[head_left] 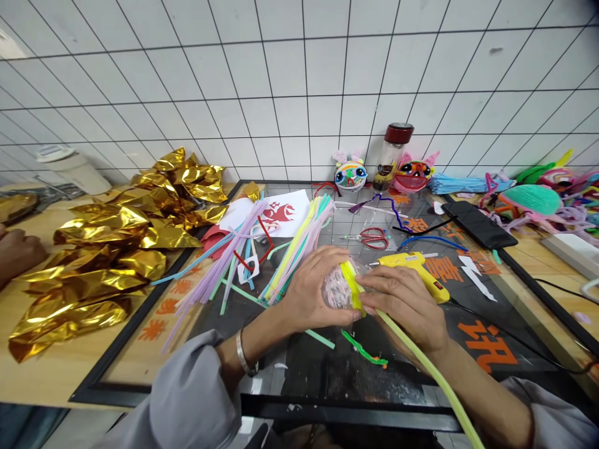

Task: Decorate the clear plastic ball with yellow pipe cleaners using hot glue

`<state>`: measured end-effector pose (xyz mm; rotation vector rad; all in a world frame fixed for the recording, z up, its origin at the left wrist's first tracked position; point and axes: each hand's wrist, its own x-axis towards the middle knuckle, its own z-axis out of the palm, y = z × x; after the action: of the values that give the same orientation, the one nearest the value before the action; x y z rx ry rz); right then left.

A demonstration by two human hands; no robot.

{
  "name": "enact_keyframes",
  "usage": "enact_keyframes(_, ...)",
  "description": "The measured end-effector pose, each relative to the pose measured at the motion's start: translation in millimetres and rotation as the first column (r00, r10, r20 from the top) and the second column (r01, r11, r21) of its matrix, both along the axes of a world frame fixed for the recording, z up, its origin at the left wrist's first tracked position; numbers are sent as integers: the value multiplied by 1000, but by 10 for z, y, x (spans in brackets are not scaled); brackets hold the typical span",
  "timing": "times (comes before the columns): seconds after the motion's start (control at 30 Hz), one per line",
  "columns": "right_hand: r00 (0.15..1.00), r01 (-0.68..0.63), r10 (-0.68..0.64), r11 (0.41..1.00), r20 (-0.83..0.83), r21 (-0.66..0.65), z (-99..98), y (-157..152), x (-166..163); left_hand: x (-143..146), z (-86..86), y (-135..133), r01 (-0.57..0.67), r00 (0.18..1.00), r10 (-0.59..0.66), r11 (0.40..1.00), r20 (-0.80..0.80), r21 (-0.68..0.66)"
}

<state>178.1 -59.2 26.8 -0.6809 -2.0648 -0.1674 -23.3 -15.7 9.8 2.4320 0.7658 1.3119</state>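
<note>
My left hand (pixel 304 290) is wrapped round a rounded, clear-shelled ball (pixel 336 289) with a speckled pinkish-white inside. A bright yellow fuzzy band runs over the ball's right side. Pressed against that band are the fingers of my right hand (pixel 414 305), closed on a long pale-yellow pipe cleaner (pixel 435 368) whose tail trails down to the lower right. Just behind my right hand lies a yellow hot glue gun (pixel 428 277), partly hidden by it. A short green fuzzy strip (pixel 362 350) rests on the dark board below the ball.
Pipe cleaner bundles (pixel 299 249) and red-handled scissors (pixel 374 238) lie beyond my hands. Crumpled gold foil (pixel 140 227) covers the left, beside another person's hand (pixel 19 252). Two decorated animal heads (pixel 350 174) and a jar (pixel 390 156) stand by the wall. A phone (pixel 482 223) lies right.
</note>
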Motion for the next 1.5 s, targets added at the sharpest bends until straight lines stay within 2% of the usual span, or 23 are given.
enact_keyframes(0.4, 1000, 15, -15, 1000, 10, -8, -22, 1, -8, -22, -21, -20, -12, 999, 10, 998, -31, -56)
enact_keyframes(0.7, 997, 45, -44, 999, 63, -15, -12, -42, -3, -5, -7, -22, -17, 999, 17, 1000, -31, 6)
enact_keyframes(1.03, 996, 67, -67, 998, 54, 5, -18, -26, -10, -13, -25, -38, 1, 999, -2, 999, -32, -40)
enact_keyframes(1.3, 992, 97, -100, 995, 80, 39, 6, -45, -33, 2, 9, -54, 2, 998, -2, 1000, -62, -2)
enact_keyframes(1.5, 991, 95, -99, 995, 91, 43, -2, -31, -30, 3, 21, -54, 30, 998, -31, 999, -62, -24)
